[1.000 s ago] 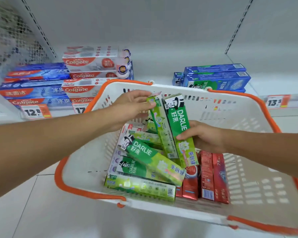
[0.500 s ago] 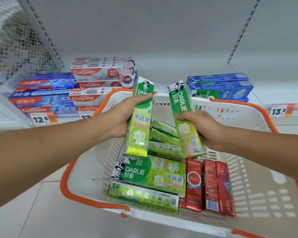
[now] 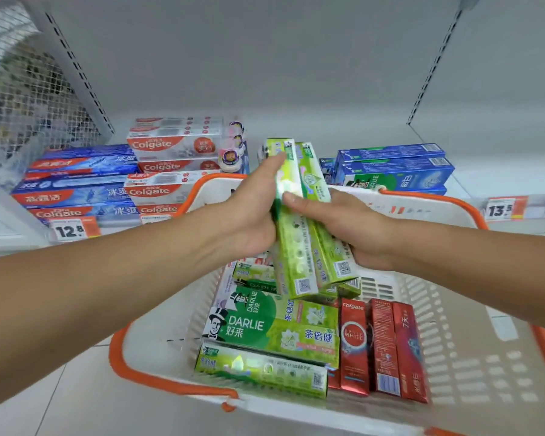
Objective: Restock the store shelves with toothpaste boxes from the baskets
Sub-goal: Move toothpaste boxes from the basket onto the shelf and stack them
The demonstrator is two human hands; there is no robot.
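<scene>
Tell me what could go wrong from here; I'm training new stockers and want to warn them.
The two green boxes are pinched together between the left hand and right hand above the basket; one could slide out and drop back in. The shelf gap between the Colgate stack and the blue Darlie boxes looks narrow, so neighbours could get knocked.

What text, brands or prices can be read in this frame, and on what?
"DARLIE": large green box in the basket.
"Colgate", "WHITE": red box in the basket.
"Colgate": white-red boxes on the shelf.
"12.8": left price tag.
"13.5": right price tag.
"DARLIE": blue boxes on the shelf.
Print on the held boxes: blurred.
</scene>
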